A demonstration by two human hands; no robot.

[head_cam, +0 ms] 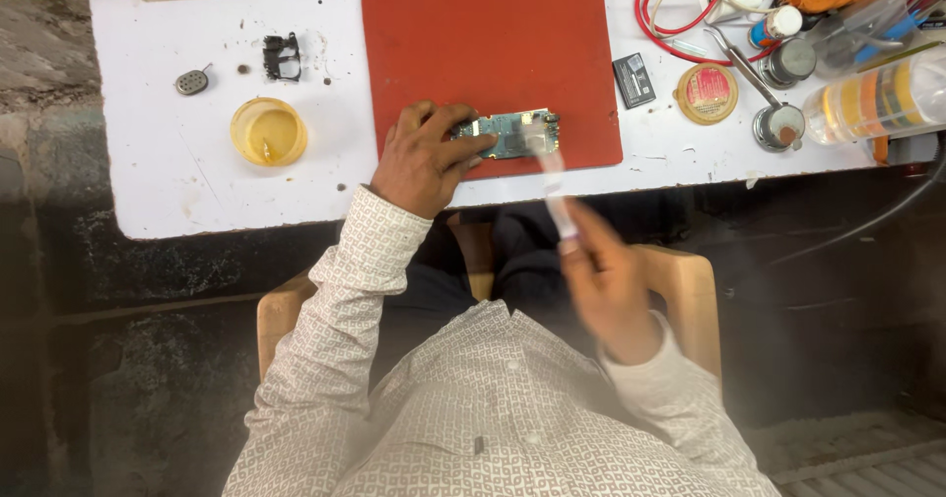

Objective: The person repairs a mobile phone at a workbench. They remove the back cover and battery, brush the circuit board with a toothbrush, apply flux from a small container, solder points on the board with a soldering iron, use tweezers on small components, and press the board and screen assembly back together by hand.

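While the left hand pins a small green circuit board down on the red mat, the right hand works a slim white tool at it, and that hand is a blur, so it looks to be mid-stroke. By the look of it, this is a brushing or cleaning pass over the board, though the tool's tip is too smeared to say whether it is a brush or a scraper.

Left fingers lie spread and flat, their tips pressing on the board's near end; nothing is gripped, the board is simply held in place beneath them. Right fingers appear closed around the tool's lower end, with the tip reaching up to the board's far end, just beyond the left fingertips; how tight that pinch is I cannot tell through the blur.

Off past the left knuckles sits a shallow yellow dish, well apart. Beyond the tool's tip, off the mat, lie a small black battery and a round tin.

Any further stroke calls for steady downward pressure from the left fingers so the board does not skate on the mat.
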